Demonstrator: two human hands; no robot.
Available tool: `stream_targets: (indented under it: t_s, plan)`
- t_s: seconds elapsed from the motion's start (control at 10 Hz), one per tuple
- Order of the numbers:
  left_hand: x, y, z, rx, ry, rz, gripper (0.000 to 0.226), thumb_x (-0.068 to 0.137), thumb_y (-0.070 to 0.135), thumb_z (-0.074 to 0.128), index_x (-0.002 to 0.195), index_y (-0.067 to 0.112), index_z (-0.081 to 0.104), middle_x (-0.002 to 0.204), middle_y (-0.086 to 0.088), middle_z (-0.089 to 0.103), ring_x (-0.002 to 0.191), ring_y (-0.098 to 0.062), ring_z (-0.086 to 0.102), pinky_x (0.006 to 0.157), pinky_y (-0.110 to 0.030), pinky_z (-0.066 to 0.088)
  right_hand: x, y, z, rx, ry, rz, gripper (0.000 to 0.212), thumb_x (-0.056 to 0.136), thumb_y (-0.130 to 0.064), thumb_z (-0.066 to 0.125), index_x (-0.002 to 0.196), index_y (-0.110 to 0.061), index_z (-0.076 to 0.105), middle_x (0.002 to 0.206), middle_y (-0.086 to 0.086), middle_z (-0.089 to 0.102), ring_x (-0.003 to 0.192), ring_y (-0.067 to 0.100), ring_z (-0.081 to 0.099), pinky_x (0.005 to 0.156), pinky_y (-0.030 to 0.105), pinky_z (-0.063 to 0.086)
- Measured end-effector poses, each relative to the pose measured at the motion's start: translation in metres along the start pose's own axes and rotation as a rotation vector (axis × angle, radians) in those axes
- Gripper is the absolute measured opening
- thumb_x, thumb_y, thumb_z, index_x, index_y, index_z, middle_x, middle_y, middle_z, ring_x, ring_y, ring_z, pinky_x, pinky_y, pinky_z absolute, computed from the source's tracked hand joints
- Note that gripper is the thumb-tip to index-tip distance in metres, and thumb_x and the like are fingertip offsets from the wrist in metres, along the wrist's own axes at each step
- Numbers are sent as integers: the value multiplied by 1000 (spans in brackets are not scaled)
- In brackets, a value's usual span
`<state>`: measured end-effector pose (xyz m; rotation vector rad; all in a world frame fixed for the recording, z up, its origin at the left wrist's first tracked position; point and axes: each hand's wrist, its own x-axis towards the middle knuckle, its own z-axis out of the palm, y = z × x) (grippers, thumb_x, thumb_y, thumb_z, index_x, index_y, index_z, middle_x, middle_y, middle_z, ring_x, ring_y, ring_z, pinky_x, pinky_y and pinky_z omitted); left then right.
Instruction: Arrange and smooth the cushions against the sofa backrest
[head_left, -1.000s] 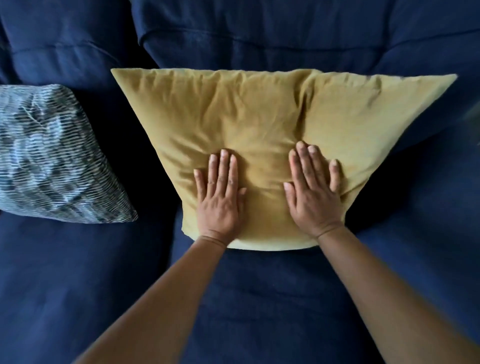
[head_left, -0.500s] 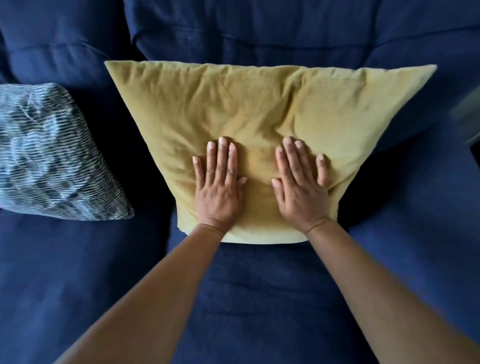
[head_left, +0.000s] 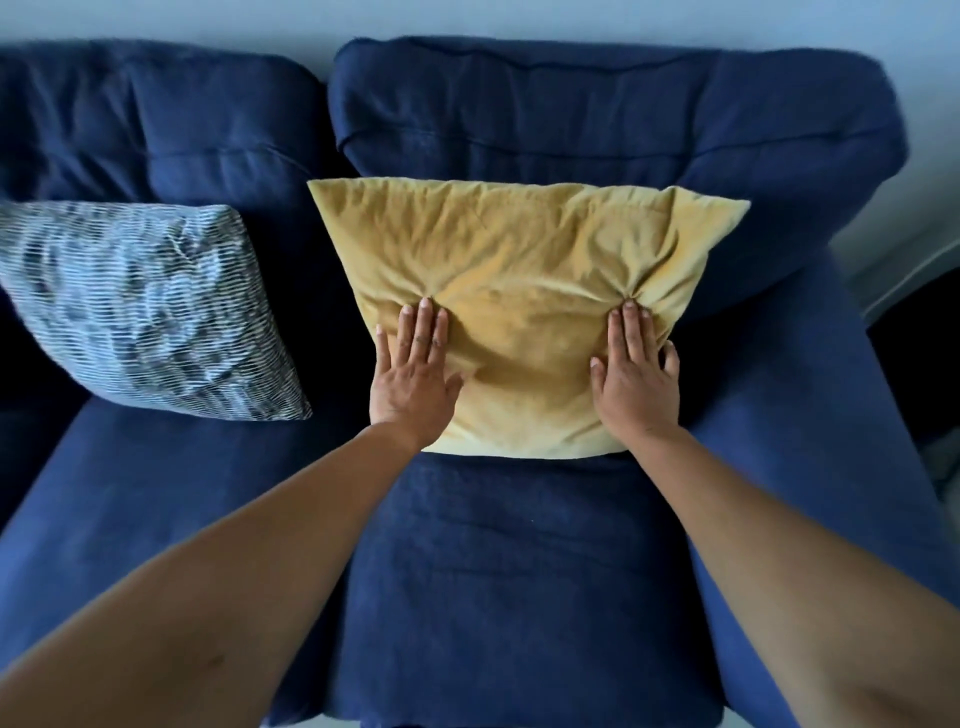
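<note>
A mustard-yellow cushion leans upright against the navy sofa backrest, standing on the right seat. My left hand lies flat on its lower left edge, fingers together and pointing up. My right hand lies flat on its lower right edge in the same way. Fabric creases fan out from both sets of fingertips. Neither hand grips the cushion. A blue-and-white striped cushion leans against the left backrest section, untouched.
The navy seat cushion stretches toward me between my forearms. The sofa's right armrest borders the yellow cushion. A pale wall rises behind the sofa, and dark floor shows at the far right.
My hands have slid apart from the middle of the yellow cushion to its left and right lower edges. The view has pulled back, so more of the sofa shows.
</note>
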<state>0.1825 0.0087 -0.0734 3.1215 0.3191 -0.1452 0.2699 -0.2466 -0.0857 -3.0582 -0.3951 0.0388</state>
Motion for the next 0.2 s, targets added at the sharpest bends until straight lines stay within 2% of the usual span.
stream_targets:
  t_s: [0.1, 0.2]
  plan:
    - [-18, 1, -30, -33, -91, -8, 73, 105, 51, 25, 160, 15, -6, 168, -6, -15, 154, -24, -17, 124, -51, -6, -7, -12, -38, 11, -144, 81, 65, 103, -40, 32, 158, -13, 10, 167, 5, -2, 153, 24, 2, 118, 49, 16]
    - [-32, -4, -54, -85, -112, -2, 67, 106, 48, 25, 161, 16, 3, 169, -5, -4, 155, -25, -9, 124, -51, -5, -19, -23, -70, 60, -119, 81, 60, 103, -39, 32, 156, -17, 15, 166, 7, 10, 151, 25, 11, 116, 49, 20]
